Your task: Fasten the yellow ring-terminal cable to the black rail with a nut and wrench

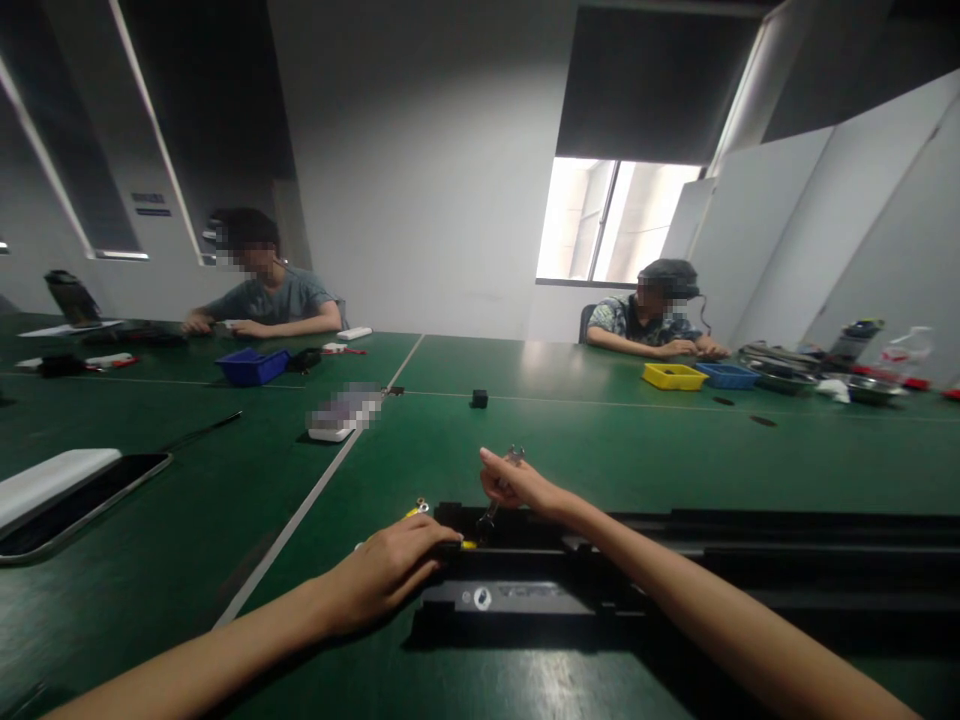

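A long black rail (652, 550) lies across the table in front of me, its left end between my hands. My right hand (514, 485) is closed round a metal wrench (487, 520), one end of which sticks out above the fist and the other reaches down into the rail. My left hand (397, 560) lies over the rail's left end, fingers bent together, with a small yellow piece (469, 545) at the fingertips. Behind that hand, small metal rings with yellow sleeves (418, 508) rest on the table. The left fingers partly hide what they grip.
On the green table (600, 450) are a small black block (479, 399), a white device (345, 412) and a phone (82, 505). Farther off stand a dark blue tray (253, 367), a yellow tray (673, 377) and a blue tray (726, 376). Two people sit across the table.
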{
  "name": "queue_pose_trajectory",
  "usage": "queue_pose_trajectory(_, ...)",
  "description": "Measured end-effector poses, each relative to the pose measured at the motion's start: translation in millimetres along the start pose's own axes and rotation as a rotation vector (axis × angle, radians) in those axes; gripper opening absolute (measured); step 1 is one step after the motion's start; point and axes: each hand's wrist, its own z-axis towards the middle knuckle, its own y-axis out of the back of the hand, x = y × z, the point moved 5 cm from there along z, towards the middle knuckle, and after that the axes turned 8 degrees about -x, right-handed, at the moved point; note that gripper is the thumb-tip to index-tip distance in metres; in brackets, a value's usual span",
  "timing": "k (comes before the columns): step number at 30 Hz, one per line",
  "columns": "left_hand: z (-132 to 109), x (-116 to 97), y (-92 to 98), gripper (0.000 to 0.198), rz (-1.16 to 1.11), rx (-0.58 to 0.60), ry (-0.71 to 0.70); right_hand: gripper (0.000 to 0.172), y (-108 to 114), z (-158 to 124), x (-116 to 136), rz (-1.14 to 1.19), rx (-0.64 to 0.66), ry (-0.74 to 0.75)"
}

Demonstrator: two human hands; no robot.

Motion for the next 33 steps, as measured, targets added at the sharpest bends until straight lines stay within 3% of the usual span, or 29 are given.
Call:
queue_pose_trajectory(7,1,0,0.6,0.033,0.001,-0.004,-0.008,0.029,-2,-2,3,-0.015,-0.002,0.010)
queue_pose_trajectory(11,-1,2,-0.8,0.032,-0.001,-0.009,-0.011,0.066,-1,-4,9,-0.028,-0.009,0.053)
queue_pose_trajectory(13,-1,3,-0.8,0.033,0.002,-0.008,-0.013,0.070,-1,-5,12,-0.038,-0.009,0.076)
queue_pose_trajectory(26,0,1,-0.3,0.030,0.036,-0.006,-0.030,0.058,-6,-16,23,-0.152,0.007,0.164)
queue_pose_trajectory(33,2,-1,0.0,0.026,-0.020,-0.034,-0.078,0.060,-9,-16,28,-0.182,0.072,0.229)
